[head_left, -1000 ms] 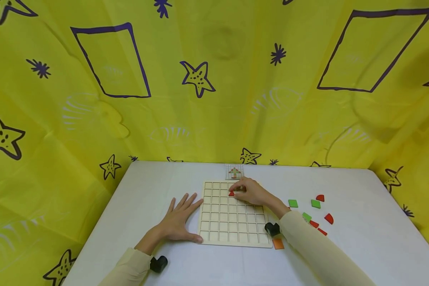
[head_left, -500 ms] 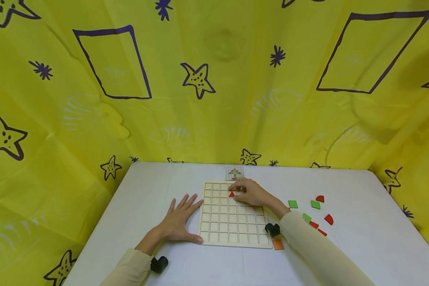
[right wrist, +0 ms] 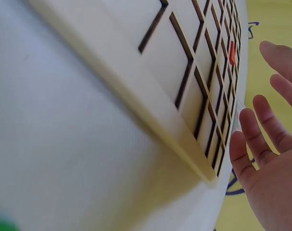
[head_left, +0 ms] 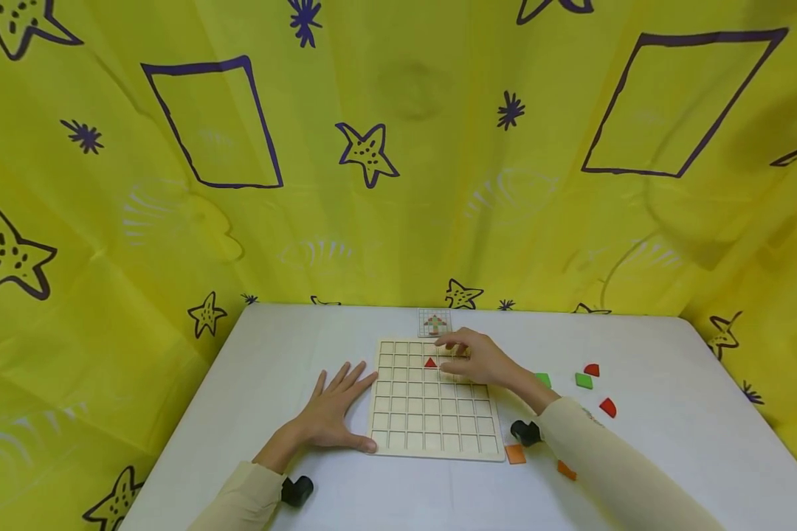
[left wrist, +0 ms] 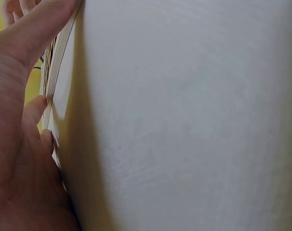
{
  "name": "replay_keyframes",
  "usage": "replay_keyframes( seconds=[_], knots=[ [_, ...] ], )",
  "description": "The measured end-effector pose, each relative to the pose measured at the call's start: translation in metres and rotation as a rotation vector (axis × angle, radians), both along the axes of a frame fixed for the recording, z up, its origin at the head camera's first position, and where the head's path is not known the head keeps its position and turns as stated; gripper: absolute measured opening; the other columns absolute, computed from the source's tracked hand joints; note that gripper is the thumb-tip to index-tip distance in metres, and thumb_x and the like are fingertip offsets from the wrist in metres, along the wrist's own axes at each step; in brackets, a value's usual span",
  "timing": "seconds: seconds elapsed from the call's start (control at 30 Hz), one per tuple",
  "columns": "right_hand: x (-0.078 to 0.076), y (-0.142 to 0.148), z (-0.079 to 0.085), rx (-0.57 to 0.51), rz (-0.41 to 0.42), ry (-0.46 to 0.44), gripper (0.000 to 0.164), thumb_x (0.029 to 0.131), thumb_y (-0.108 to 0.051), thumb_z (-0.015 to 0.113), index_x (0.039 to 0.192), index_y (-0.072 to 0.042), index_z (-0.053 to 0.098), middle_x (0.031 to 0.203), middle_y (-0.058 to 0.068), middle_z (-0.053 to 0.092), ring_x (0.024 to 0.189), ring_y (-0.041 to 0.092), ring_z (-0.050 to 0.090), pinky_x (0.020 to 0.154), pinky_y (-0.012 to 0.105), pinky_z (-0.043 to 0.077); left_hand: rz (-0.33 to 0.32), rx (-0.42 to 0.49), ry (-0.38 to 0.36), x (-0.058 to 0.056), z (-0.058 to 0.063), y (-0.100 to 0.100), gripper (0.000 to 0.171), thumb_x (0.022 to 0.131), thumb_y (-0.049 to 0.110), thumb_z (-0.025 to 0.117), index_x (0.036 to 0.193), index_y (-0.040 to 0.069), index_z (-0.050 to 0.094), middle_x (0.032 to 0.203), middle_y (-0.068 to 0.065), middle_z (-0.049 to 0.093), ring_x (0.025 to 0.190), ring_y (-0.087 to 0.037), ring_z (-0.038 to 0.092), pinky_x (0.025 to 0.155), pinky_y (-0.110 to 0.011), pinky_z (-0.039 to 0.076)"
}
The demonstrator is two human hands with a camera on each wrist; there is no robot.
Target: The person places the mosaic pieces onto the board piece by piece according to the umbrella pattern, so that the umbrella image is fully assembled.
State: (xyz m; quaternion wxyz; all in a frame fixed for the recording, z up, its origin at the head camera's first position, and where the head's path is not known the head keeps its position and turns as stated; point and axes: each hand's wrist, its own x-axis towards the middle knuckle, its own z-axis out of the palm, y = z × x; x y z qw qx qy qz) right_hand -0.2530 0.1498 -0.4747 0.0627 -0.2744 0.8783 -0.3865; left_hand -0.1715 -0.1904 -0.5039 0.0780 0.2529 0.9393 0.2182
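Note:
A square wooden grid board [head_left: 415, 424] lies on the white table. One red triangle tile [head_left: 430, 363] sits in a cell of its second row from the far edge; it also shows in the right wrist view as a red tile [right wrist: 232, 54]. My right hand [head_left: 483, 359] hovers over the board's far right part, thumb and fingers apart, holding nothing. My left hand [head_left: 328, 413] lies spread at the board's left edge, with thumb and fingertips touching it. In the left wrist view, the left thumb [left wrist: 37, 31] rests against the board's edge.
A small pattern card [head_left: 435, 322] lies beyond the board. To the right are green tiles [head_left: 584, 380], red quarter-round tiles [head_left: 608, 407] and orange tiles [head_left: 516, 453]. The right sleeve [head_left: 611, 457] covers part of that area. A yellow curtain [head_left: 412, 221] stands behind the table.
My right hand has let go of the red triangle, its fingers have spread, and it has drawn back slightly to the right. The left hand stays in place.

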Motion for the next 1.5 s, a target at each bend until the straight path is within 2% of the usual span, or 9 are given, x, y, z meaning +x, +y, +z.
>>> replay_keyframes(
  seconds=[0.23, 0.37, 0.47, 0.6, 0.77, 0.97, 1.17, 1.5],
  knots=[
    [0.009, 0.032, 0.015, 0.005, -0.028, 0.045, 0.047, 0.090, -0.022, 0.082, 0.131, -0.004, 0.067, 0.121, 0.017, 0.065, 0.099, 0.030, 0.062, 0.077, 0.037, 0.053, 0.015, -0.027, -0.024, -0.002, -0.001, 0.000, 0.120, 0.067, 0.070, 0.084, 0.163, 0.020, 0.032, 0.171, -0.011, 0.016, 0.157, -0.039, 0.006, 0.119, -0.071, -0.003],
    [0.015, 0.054, 0.021, 0.028, -0.075, 0.074, 0.047, 0.089, -0.021, 0.082, 0.131, -0.005, 0.067, 0.123, 0.017, 0.066, 0.100, 0.031, 0.062, 0.075, 0.035, 0.052, 0.007, -0.018, -0.002, -0.003, -0.004, 0.000, 0.121, 0.067, 0.071, 0.084, 0.163, 0.019, 0.032, 0.171, -0.012, 0.017, 0.157, -0.041, 0.007, 0.118, -0.072, -0.001],
    [0.019, 0.073, 0.023, 0.039, -0.114, 0.084, 0.047, 0.089, -0.021, 0.082, 0.131, -0.006, 0.067, 0.124, 0.017, 0.066, 0.100, 0.029, 0.062, 0.073, 0.033, 0.052, 0.004, -0.002, 0.014, -0.003, -0.004, 0.000, 0.121, 0.067, 0.070, 0.084, 0.162, 0.018, 0.032, 0.171, -0.013, 0.018, 0.156, -0.042, 0.009, 0.118, -0.073, -0.001],
    [0.027, 0.098, 0.023, 0.039, -0.152, 0.092, 0.048, 0.090, -0.023, 0.082, 0.132, -0.007, 0.067, 0.123, 0.017, 0.066, 0.099, 0.027, 0.062, 0.074, 0.033, 0.053, 0.006, -0.021, -0.012, -0.002, -0.001, 0.001, 0.120, 0.067, 0.070, 0.084, 0.163, 0.020, 0.031, 0.171, -0.012, 0.016, 0.157, -0.041, 0.007, 0.118, -0.072, -0.003],
    [0.039, 0.129, 0.024, 0.043, -0.194, 0.117, 0.047, 0.090, -0.023, 0.082, 0.132, -0.006, 0.067, 0.120, 0.016, 0.067, 0.099, 0.028, 0.062, 0.077, 0.030, 0.054, 0.008, -0.046, -0.029, -0.003, -0.001, 0.001, 0.120, 0.067, 0.071, 0.083, 0.163, 0.022, 0.030, 0.172, -0.010, 0.015, 0.158, -0.039, 0.005, 0.119, -0.071, -0.004],
    [0.049, 0.163, 0.028, 0.060, -0.258, 0.141, 0.047, 0.091, -0.020, 0.081, 0.132, -0.004, 0.066, 0.121, 0.019, 0.067, 0.098, 0.031, 0.062, 0.075, 0.025, 0.055, 0.007, -0.044, -0.027, -0.003, 0.001, 0.001, 0.121, 0.068, 0.071, 0.084, 0.163, 0.021, 0.030, 0.172, -0.010, 0.015, 0.157, -0.039, 0.005, 0.119, -0.071, -0.004],
    [0.057, 0.189, 0.027, 0.084, -0.323, 0.129, 0.048, 0.092, -0.021, 0.080, 0.134, -0.004, 0.065, 0.126, 0.019, 0.066, 0.097, 0.034, 0.062, 0.076, 0.022, 0.054, 0.005, -0.033, -0.031, -0.002, 0.003, 0.002, 0.120, 0.068, 0.069, 0.085, 0.163, 0.019, 0.031, 0.171, -0.012, 0.016, 0.157, -0.040, 0.005, 0.118, -0.071, -0.004],
    [0.077, 0.211, 0.019, 0.105, -0.359, 0.051, 0.051, 0.094, -0.025, 0.078, 0.137, -0.003, 0.062, 0.125, 0.020, 0.066, 0.099, 0.026, 0.060, 0.071, 0.024, 0.053, 0.003, -0.040, -0.027, -0.003, 0.000, 0.001, 0.120, 0.068, 0.070, 0.084, 0.164, 0.021, 0.030, 0.172, -0.011, 0.015, 0.157, -0.039, 0.004, 0.118, -0.072, -0.004]
  ],
)
